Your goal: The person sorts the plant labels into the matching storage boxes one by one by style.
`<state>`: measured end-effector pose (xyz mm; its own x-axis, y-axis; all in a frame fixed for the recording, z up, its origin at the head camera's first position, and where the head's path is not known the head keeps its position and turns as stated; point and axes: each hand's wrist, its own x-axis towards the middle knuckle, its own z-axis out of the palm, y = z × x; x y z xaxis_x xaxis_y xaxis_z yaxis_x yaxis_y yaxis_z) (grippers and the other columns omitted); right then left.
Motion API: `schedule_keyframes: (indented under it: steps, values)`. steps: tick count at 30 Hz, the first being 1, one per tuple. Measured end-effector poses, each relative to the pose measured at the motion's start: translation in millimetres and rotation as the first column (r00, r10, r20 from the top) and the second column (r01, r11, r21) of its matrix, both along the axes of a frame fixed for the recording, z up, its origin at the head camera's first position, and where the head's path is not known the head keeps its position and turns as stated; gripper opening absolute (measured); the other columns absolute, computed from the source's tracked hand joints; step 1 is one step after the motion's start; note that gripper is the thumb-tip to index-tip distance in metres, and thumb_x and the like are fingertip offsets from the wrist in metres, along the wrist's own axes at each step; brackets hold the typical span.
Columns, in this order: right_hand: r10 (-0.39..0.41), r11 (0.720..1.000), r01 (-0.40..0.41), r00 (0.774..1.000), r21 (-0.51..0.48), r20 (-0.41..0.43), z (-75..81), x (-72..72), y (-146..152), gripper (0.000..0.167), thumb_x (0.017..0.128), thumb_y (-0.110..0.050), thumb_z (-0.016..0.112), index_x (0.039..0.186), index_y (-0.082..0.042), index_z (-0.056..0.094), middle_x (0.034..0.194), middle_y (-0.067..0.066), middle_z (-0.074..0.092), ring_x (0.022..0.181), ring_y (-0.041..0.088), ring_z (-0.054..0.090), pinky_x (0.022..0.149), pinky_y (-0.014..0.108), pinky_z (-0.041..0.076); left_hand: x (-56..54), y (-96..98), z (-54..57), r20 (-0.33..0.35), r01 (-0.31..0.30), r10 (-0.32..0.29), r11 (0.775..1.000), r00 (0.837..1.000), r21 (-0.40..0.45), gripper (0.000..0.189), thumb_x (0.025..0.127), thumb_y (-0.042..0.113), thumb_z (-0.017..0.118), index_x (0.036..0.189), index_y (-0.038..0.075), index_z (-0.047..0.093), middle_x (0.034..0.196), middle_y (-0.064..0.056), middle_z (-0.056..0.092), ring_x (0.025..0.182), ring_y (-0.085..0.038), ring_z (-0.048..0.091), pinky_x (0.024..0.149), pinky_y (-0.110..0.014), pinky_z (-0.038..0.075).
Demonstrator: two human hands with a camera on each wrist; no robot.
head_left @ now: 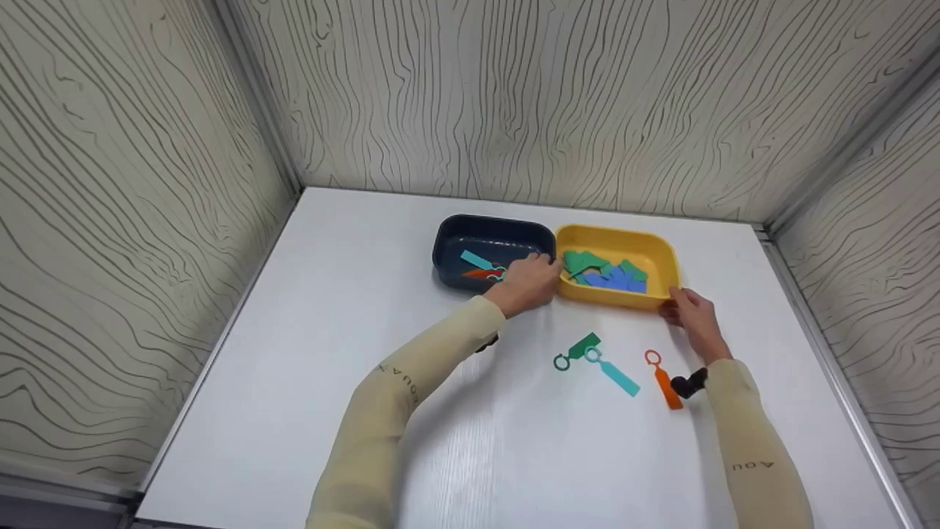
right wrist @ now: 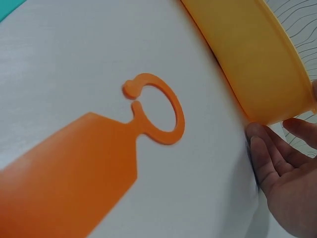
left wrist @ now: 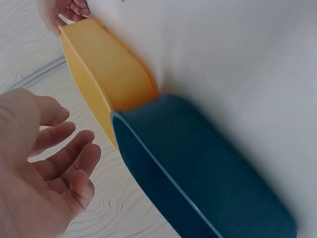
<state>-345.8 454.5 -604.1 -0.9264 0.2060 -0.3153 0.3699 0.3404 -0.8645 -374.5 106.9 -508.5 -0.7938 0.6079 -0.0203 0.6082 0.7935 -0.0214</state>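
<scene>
My left hand (head_left: 527,283) is over the near side where the dark blue bin (head_left: 448,273) meets the yellow bin (head_left: 617,296). Its fingers bend loosely in the left wrist view, with nothing between them. At the yellow bin's near right corner, my right hand (head_left: 694,319) grips with a finger over the rim and the other fingertips (right wrist: 257,131) low against the outer wall. Green and blue pieces (head_left: 620,278) lie inside the yellow bin. The dark bin holds a turquoise tag (head_left: 477,259) and orange pieces (head_left: 481,273), partly hidden by my left hand.
On the white table (head_left: 294,367), in front of the bins, lie a dark green ring tag (head_left: 584,345), a turquoise ring tag (head_left: 619,378) and an orange ring tag (head_left: 667,386). The orange one is beside my right wrist. Patterned walls (head_left: 440,95) enclose the back and sides.
</scene>
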Motion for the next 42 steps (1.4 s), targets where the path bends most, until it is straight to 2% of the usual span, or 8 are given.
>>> schedule_keyframes:
  steps: [7,13,18,26,32,37,40,42]
  values:
    - [0.003,1.000,-0.003,1.000,0.014,0.011,0.8,-0.2,0,0.078,0.097,-0.065,0.036,0.151,-0.008,0.033,0.124,0.006,0.054,0.105,0.016,0.057,0.085,0.014,0.051,16.5,8.0,-10.5,0.048,0.047,-0.049,0.998,0.998,0.050,0.037,0.102,0.033,0.050,0.134,0.014,0.054,0.115,-0.006,0.064,0.095,-0.019,0.061,0.081,-0.032,0.056]
    - [-0.004,1.000,0.004,1.000,0.013,-0.013,0.2,0.5,-1,0.076,0.098,-0.063,0.038,0.148,-0.007,0.037,0.115,0.000,0.057,0.100,0.012,0.060,0.084,0.015,0.051,27.0,16.1,-24.6,0.084,0.067,-0.071,0.996,0.994,0.051,0.034,0.100,0.036,0.054,0.128,0.018,0.055,0.115,-0.002,0.063,0.097,-0.018,0.061,0.077,-0.031,0.055]
    - [-0.014,1.000,0.014,0.999,-0.007,-0.033,-1.4,0.6,-2,0.073,0.098,-0.060,0.040,0.146,-0.004,0.039,0.109,-0.004,0.059,0.098,0.011,0.062,0.085,0.016,0.052,35.0,22.7,-36.4,0.132,0.073,-0.081,0.996,0.988,0.059,0.029,0.099,0.036,0.057,0.123,0.020,0.056,0.109,0.001,0.062,0.092,-0.016,0.057,0.075,-0.029,0.052]
    - [-0.004,1.000,0.004,1.000,0.028,-0.001,-1.9,0.7,0,0.076,0.097,-0.065,0.036,0.149,-0.009,0.037,0.121,0.003,0.054,0.103,0.014,0.058,0.085,0.014,0.051,48.6,32.2,-52.2,0.163,0.111,-0.118,0.992,0.979,0.052,0.029,0.100,0.034,0.055,0.125,0.018,0.056,0.106,-0.002,0.062,0.088,-0.016,0.057,0.070,-0.029,0.051]
    - [-0.010,1.000,0.010,1.000,0.013,-0.009,-3.1,0.7,0,0.077,0.097,-0.064,0.037,0.150,-0.008,0.036,0.117,0.002,0.056,0.101,0.013,0.059,0.084,0.015,0.051,57.0,45.0,-63.5,0.185,0.137,-0.145,0.989,0.972,0.053,0.029,0.101,0.034,0.053,0.126,0.020,0.056,0.108,0.000,0.059,0.092,-0.014,0.055,0.073,-0.027,0.052]
    - [-0.001,1.000,0.001,1.000,0.008,-0.016,-1.7,1.2,1,0.077,0.097,-0.064,0.037,0.150,-0.007,0.036,0.117,0.002,0.056,0.102,0.013,0.059,0.085,0.015,0.051,63.1,55.7,-72.2,0.202,0.188,-0.193,0.981,0.960,0.044,0.029,0.103,0.027,0.049,0.131,0.023,0.056,0.115,-0.001,0.055,0.099,-0.014,0.050,0.083,-0.027,0.050]
    - [0.002,1.000,-0.002,1.000,0.007,-0.018,-0.8,0.9,1,0.077,0.098,-0.063,0.037,0.149,-0.007,0.036,0.117,0.001,0.056,0.101,0.012,0.059,0.084,0.015,0.051,66.6,61.3,-76.6,0.174,0.211,-0.213,0.977,0.961,0.033,0.031,0.105,0.026,0.046,0.134,0.026,0.055,0.119,-0.001,0.053,0.101,-0.014,0.048,0.088,-0.027,0.049]
    - [-0.013,1.000,0.012,0.999,-0.016,-0.035,-1.2,-0.4,0,0.074,0.099,-0.060,0.039,0.147,-0.005,0.039,0.110,-0.001,0.060,0.096,0.010,0.061,0.083,0.015,0.052,68.4,63.6,-79.2,0.140,0.230,-0.231,0.973,0.963,0.022,0.031,0.106,0.027,0.044,0.134,0.026,0.056,0.119,-0.001,0.053,0.100,-0.014,0.047,0.087,-0.026,0.048]
